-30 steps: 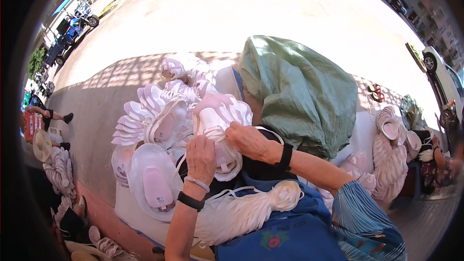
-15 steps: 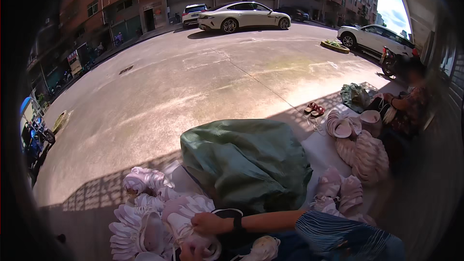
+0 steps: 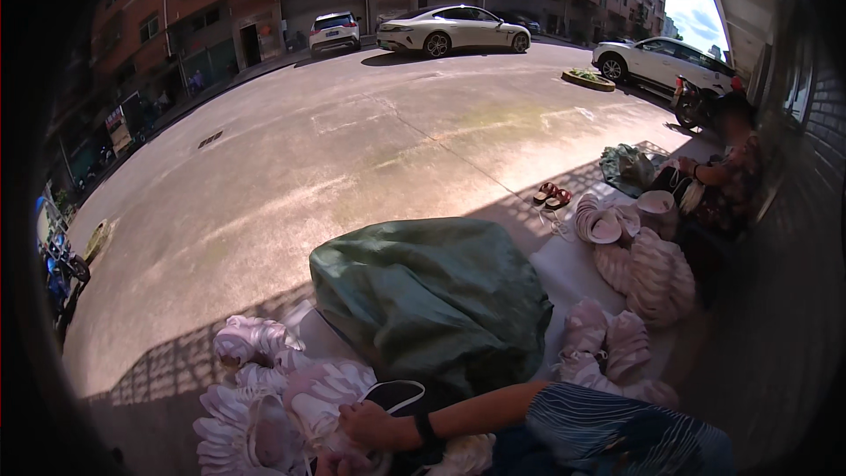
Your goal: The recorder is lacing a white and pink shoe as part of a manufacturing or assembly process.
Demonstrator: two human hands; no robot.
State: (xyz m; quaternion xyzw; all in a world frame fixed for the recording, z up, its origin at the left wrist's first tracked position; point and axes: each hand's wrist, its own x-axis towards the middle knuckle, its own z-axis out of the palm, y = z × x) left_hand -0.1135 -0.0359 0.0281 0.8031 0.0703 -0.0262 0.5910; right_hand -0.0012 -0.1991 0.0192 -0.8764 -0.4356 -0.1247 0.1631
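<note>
Head view: right hand (image 3: 368,425) against the right side of a pale pink-and-white shoe upper (image 3: 328,383), near and left of the green sack (image 3: 432,291). Its fingers curl inward; cannot tell what they pinch. Left hand (image 3: 339,464) cut by the near edge, low on the same upper; grip unclear. White lace (image 3: 410,401) loops just right of the upper. More uppers stacked to the left (image 3: 225,432). Step, my reading: working the upper's lacing area. Next move calls for steadying the upper, keeping lace untangled.
</note>
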